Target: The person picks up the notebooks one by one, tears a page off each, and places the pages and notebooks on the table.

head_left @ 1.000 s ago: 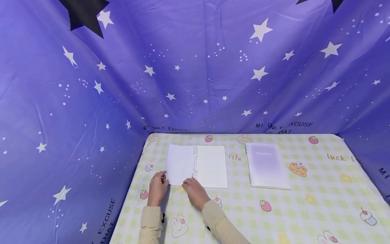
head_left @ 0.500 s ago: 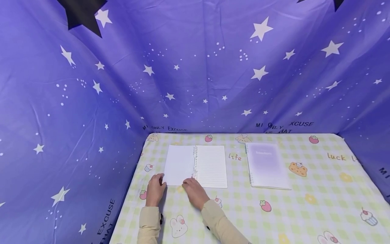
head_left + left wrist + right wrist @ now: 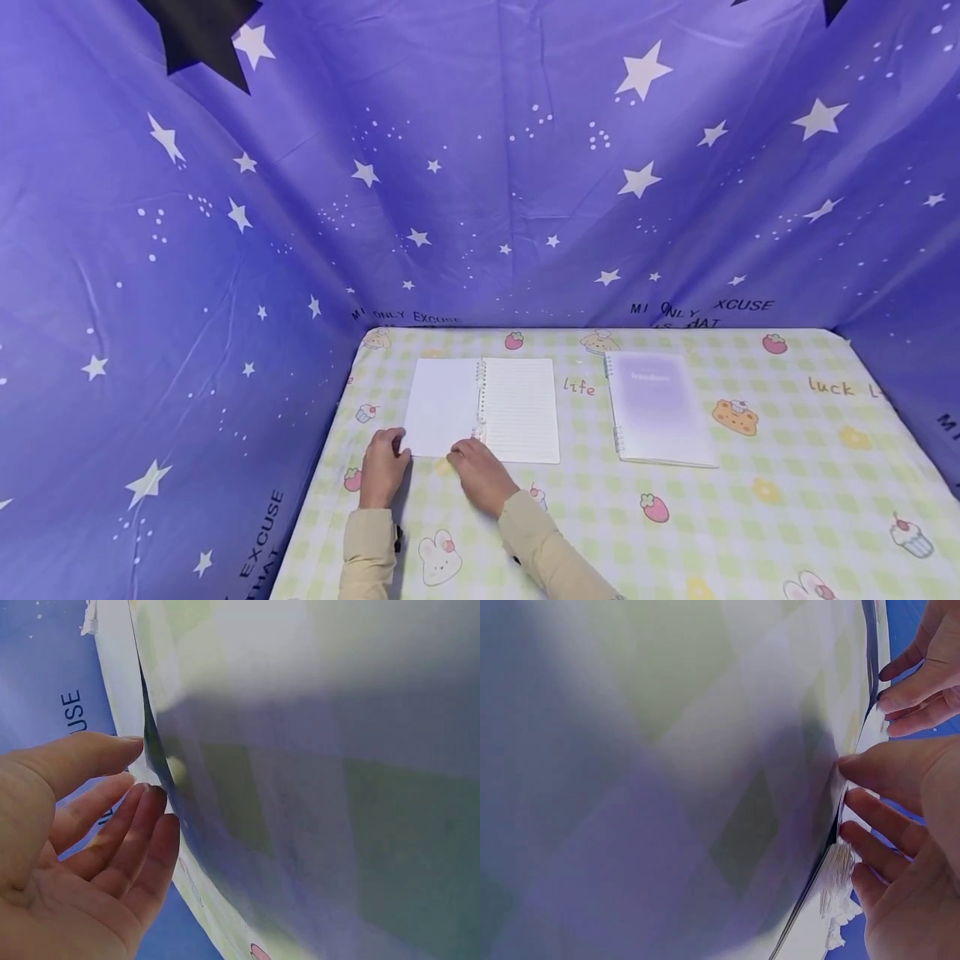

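A ring-bound notebook (image 3: 520, 408) lies spread on the table, a blank white page (image 3: 442, 404) on its left and a lined page on its right. My left hand (image 3: 385, 467) is at the lower left corner of the blank page. In the left wrist view its thumb and loosely bent fingers (image 3: 154, 825) meet the page edge, with a gap between them. Near the rings, my right hand (image 3: 482, 475) rests along the blank page's bottom edge. The right wrist view has its thumb and relaxed fingers (image 3: 874, 847) touching that edge.
To the right lies a closed purple notebook (image 3: 660, 408) with its own ring binding. A green-and-white checked cloth (image 3: 570, 533) with cartoon prints covers the table. Purple star-patterned curtains (image 3: 487, 192) hang behind the table and at both sides.
The blank left page, slightly bowed at its outer edge a second ago, now lies flat. My left hand has shifted slightly left and its fingers have loosened; my right hand has hardly moved.
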### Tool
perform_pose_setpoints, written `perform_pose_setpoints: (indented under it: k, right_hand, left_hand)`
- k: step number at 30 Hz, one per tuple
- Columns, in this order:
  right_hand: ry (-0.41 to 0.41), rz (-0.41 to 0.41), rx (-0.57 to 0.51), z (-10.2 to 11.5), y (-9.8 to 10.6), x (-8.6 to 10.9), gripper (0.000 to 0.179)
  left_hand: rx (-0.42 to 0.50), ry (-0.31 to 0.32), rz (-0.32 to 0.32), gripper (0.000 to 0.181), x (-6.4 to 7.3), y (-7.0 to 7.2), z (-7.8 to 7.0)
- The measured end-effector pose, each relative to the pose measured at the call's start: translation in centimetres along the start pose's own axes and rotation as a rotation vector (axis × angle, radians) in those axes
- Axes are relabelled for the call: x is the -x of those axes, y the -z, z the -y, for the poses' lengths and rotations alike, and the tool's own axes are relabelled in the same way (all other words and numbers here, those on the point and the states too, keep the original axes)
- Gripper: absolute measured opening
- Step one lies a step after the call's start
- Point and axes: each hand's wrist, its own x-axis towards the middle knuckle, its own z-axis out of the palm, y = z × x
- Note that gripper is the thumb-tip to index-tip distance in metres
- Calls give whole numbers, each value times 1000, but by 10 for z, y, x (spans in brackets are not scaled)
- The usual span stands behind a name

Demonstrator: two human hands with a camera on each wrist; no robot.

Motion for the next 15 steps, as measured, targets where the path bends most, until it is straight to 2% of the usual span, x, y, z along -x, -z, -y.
perform_pose_setpoints:
  k: [7, 11, 15]
  right_hand:
    - [11, -25, -82, -9, 7, 0, 30]
    - [-8, -53, -132, -20, 15, -2, 32]
    - [-45, -68, -160, -34, 25, -3, 33]
  left_hand:
    - [22, 9, -13, 35, -2, -3, -5]
    - [52, -13, -6, 31, -3, -8, -11]
    - [83, -46, 28, 30, -5, -15, -21]
